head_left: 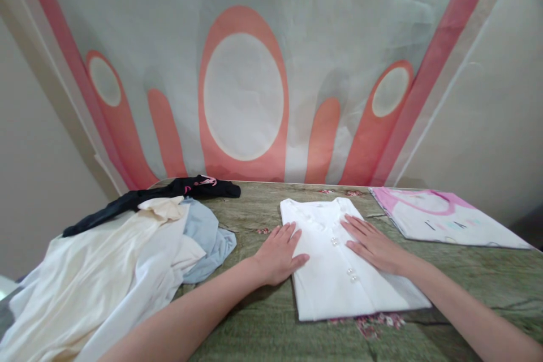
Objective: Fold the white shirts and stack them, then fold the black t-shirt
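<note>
A white top (326, 288) with pearl-like buttons down its front lies folded into a neat rectangle, its neckline toward the back. My left hand (278, 254) rests flat along its left edge, fingers stretched out and thumb pointing inward. On the upper right part of the same top, my right hand (373, 243) lies with its fingers spread. Neither hand grips the cloth; both only press on it from above.
Left of me is a loose heap of clothes: a cream garment (97, 266), a light blue one (203, 232) and a black one (148, 199). A folded white and pink shirt (449, 220) lies at the right. The wood-patterned tabletop (250, 322) meets a printed backdrop (360, 22) behind.
</note>
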`<state>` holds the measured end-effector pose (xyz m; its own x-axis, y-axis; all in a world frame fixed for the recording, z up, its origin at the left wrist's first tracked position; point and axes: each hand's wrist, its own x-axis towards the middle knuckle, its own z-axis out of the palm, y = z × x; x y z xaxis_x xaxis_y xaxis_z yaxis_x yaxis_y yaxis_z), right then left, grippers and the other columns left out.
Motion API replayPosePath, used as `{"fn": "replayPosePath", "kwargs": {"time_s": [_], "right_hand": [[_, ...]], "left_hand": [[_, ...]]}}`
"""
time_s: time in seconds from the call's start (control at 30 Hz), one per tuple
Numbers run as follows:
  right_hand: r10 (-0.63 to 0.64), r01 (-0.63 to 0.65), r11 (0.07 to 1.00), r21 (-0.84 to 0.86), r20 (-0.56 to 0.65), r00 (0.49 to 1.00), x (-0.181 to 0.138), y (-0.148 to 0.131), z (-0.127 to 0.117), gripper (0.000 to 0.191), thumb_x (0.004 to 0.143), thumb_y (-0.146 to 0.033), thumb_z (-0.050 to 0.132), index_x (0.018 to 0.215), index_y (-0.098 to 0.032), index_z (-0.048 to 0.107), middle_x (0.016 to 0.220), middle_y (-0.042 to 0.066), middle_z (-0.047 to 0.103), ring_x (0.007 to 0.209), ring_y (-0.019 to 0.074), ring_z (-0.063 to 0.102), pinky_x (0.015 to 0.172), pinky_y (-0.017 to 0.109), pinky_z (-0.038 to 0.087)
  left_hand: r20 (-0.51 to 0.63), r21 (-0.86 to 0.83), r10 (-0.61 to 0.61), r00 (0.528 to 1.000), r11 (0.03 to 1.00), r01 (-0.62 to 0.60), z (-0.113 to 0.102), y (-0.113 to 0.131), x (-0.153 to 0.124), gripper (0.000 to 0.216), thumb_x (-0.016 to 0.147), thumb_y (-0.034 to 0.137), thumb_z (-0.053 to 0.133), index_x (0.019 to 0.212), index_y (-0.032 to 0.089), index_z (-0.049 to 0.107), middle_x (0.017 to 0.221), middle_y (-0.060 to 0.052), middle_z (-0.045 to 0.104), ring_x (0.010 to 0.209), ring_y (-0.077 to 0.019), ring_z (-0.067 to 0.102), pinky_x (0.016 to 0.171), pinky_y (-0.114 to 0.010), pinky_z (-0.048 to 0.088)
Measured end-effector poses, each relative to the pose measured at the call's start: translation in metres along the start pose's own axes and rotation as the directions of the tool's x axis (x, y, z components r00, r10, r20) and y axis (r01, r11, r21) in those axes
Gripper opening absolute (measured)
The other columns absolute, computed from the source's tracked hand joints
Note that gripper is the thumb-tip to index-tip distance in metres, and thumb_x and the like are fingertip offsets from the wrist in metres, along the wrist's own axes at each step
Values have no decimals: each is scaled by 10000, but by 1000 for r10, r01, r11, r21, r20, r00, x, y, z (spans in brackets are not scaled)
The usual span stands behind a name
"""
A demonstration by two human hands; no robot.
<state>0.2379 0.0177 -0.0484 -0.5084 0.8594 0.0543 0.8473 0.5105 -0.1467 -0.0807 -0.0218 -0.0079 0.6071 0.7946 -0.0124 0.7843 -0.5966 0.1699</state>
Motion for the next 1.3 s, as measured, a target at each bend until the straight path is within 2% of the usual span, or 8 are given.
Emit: {"fn": "replayPosePath", "kwargs": {"time_s": [0.37, 0.57, 0.73, 0.87, 0.97, 1.1, 1.2, 1.3], "right_hand": [[-40, 39, 999, -9, -69, 997, 53, 51, -7, 562, 874, -484, 333, 1386, -254, 305, 1451, -2, 253, 1335, 239, 208, 1104, 445, 136], [23, -38, 993, -114, -133, 991, 64, 60, -9, 545, 870, -458, 328, 1351, -206, 383, 1429, 31, 319, 1329, 252, 229, 1098, 458, 133], [39, -40, 999, -3, -207, 978, 48, 10, -21, 530, 907, -386, 258, 1343, -113, 382, 1402, 111, 366, 1299, 242, 300, 1084, 438, 215], [-175, 194, 972, 134, -139, 975, 22, -63, -28, 493, 912, -375, 302, 1366, -187, 349, 1411, 64, 361, 1296, 216, 307, 1084, 416, 237], [-286, 294, 940, 173, -70, 956, 2, -106, -26, 495, 901, -369, 354, 1372, -218, 329, 1420, 60, 347, 1298, 217, 300, 1077, 426, 242], [-193, 223, 955, 194, -158, 968, -12, -131, -19, 461, 840, -335, 483, 1277, -193, 443, 1297, 116, 475, 1166, 252, 439, 976, 436, 361], [-82, 129, 974, 186, -240, 967, -10, -137, -19, 302, 794, -270, 531, 1082, -184, 550, 1068, 114, 568, 981, 251, 522, 854, 428, 427], [-4, 54, 980, 193, -252, 968, -4, -144, -18, 172, 763, -222, 541, 930, -185, 556, 914, 83, 565, 854, 228, 536, 774, 388, 446]], "left_hand": [[-49, -58, 46, 998, 997, -49, 3, 10, -6, 679, 892, 588, 192, 1365, 109, 287, 1443, -157, 234, 1326, -268, 207, 1055, -414, 191], [-90, 20, 125, 988, 992, -123, -4, 8, -3, 490, 939, 428, 229, 1289, 130, 398, 1381, -135, 368, 1261, -236, 343, 1017, -381, 264], [-180, 106, 98, 979, 991, -80, -4, -22, 12, 407, 944, 276, 247, 1310, 153, 376, 1425, -105, 300, 1320, -224, 227, 1056, -412, 181], [-191, 122, 35, 981, 993, -12, 4, -42, 19, 413, 938, 247, 250, 1330, 160, 345, 1439, -101, 271, 1330, -224, 200, 1061, -439, 159], [-201, 109, 19, 979, 994, 3, 8, -46, 19, 407, 927, 230, 272, 1318, 156, 358, 1431, -109, 286, 1318, -222, 233, 1056, -441, 177], [-277, 57, 39, 960, 998, -24, 7, -47, 21, 342, 892, 186, 346, 1208, 156, 474, 1354, -119, 398, 1259, -218, 332, 1045, -419, 229], [-342, -18, 39, 939, 999, -48, 5, -53, 25, 282, 854, 159, 415, 1108, 154, 537, 1268, -115, 472, 1193, -217, 403, 1027, -399, 286], [-403, -133, -7, 915, 990, -51, 6, -62, 28, 270, 835, 114, 418, 1071, 137, 548, 1201, -112, 499, 1119, -195, 462, 988, -354, 354]]}}
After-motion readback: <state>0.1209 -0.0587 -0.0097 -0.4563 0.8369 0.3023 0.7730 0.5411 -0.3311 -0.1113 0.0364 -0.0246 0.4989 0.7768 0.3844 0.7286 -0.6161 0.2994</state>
